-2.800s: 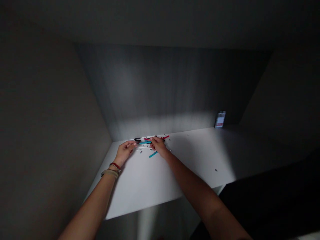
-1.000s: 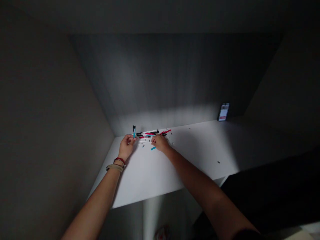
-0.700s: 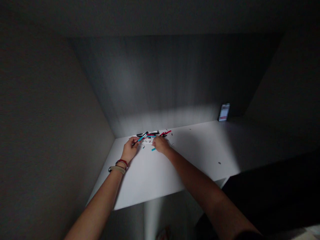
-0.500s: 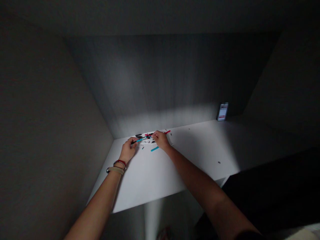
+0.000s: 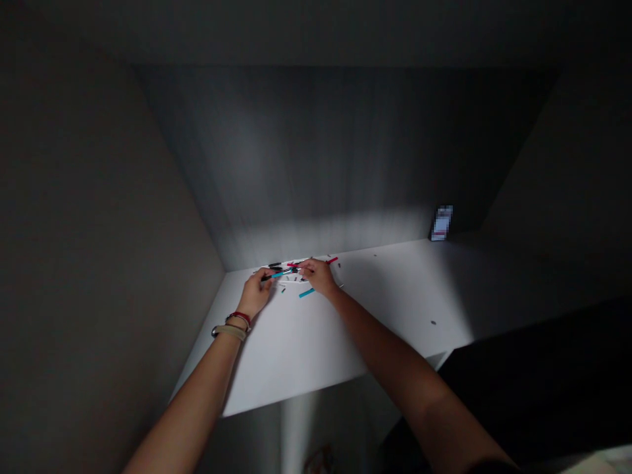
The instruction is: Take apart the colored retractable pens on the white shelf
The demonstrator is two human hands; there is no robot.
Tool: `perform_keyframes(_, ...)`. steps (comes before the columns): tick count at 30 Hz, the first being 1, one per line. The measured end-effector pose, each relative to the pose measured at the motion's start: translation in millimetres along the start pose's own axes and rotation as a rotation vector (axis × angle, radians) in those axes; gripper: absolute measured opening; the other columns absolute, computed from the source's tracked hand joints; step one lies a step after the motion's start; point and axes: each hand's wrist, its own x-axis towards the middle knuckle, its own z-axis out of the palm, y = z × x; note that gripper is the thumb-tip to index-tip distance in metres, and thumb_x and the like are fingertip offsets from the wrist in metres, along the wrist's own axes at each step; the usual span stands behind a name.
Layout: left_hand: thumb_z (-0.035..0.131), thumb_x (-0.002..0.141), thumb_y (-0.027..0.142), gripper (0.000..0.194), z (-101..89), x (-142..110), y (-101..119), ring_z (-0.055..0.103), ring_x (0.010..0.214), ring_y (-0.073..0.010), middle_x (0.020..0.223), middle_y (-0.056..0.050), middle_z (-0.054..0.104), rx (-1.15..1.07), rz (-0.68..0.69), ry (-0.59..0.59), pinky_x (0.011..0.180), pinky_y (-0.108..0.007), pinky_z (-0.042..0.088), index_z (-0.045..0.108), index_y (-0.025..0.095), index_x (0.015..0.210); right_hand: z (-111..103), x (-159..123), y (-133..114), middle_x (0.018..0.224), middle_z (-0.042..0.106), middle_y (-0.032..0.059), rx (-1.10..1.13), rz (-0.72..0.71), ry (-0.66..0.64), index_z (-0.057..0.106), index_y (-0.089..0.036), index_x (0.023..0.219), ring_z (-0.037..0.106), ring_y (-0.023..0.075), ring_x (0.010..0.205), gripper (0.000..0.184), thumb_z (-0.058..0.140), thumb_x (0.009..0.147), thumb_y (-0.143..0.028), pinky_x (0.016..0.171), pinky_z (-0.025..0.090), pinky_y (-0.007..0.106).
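My left hand (image 5: 254,294) is closed around the dark end of a blue-and-black pen (image 5: 279,274), which points right and slightly upward. At the pen's far end my right hand (image 5: 318,275) has its thumb and fingers pinched together on something thin; whether that is part of the pen or a separate piece, I cannot tell. Beneath and behind both hands lie several pens and pen parts, among them a black one (image 5: 274,264) and a red one (image 5: 332,261) partly hidden by the right hand. A blue piece (image 5: 307,293) lies just below my right hand.
The white tabletop (image 5: 291,355) meets a grey back panel (image 5: 316,171) and a side wall on the left. Small dark bits are scattered around the pens. A phone with a lit screen (image 5: 441,224) leans at the back right. A small dark spot (image 5: 433,322) marks the right side.
My left hand has turned the blue-and-black pen from upright to nearly level, pointing right. My right hand has risen from the pens on the table to the pen's far end.
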Motion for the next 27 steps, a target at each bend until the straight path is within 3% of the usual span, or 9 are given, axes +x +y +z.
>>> perform_keyframes(9,0.055,0.087,0.028,0.017,1.5,-0.6,-2.9,0.063,0.091,-0.0206,0.098,-0.005,0.069,0.02,0.006,-0.02,0.084,-0.03,0.046,0.063,0.021,0.099,1.2,0.2,-2.5,0.07,0.067,0.0022,-0.001,-0.062,0.003,0.065,-0.017,0.078,0.064,0.015,0.068,0.007,0.065,0.071,-0.018,0.06,0.051,0.023)
perform_keyframes(17,0.055,0.089,0.031,0.018,0.6,0.1,2.8,0.063,0.096,-0.0212,0.101,-0.007,0.07,0.033,0.031,-0.016,0.088,-0.032,0.047,0.064,0.02,0.1,-0.8,2.9,4.4,0.069,0.066,0.0023,0.051,-0.058,0.003,0.062,-0.017,0.078,0.06,0.0142,0.061,0.02,0.069,0.073,-0.036,0.055,0.048,0.024)
perform_keyframes(22,0.057,0.088,0.032,0.019,0.8,0.8,6.6,0.064,0.096,-0.0217,0.102,-0.008,0.071,0.014,0.037,-0.018,0.09,-0.033,0.047,0.065,0.019,0.099,-1.1,3.7,8.7,0.06,0.058,-0.002,-0.169,-0.12,0.065,0.059,-0.018,0.073,0.053,0.0112,0.055,0.023,0.058,0.084,-0.038,0.052,0.041,0.021)
perform_keyframes(27,0.059,0.087,0.031,0.018,0.9,1.4,7.6,0.065,0.098,-0.022,0.103,-0.007,0.072,0.0,0.029,-0.025,0.092,-0.034,0.047,0.067,0.019,0.097,-2.8,-0.2,3.8,0.05,0.054,-0.0009,-0.394,-0.071,0.057,0.052,-0.019,0.059,0.051,0.0116,0.049,0.042,0.046,0.094,-0.042,0.051,0.037,0.022)
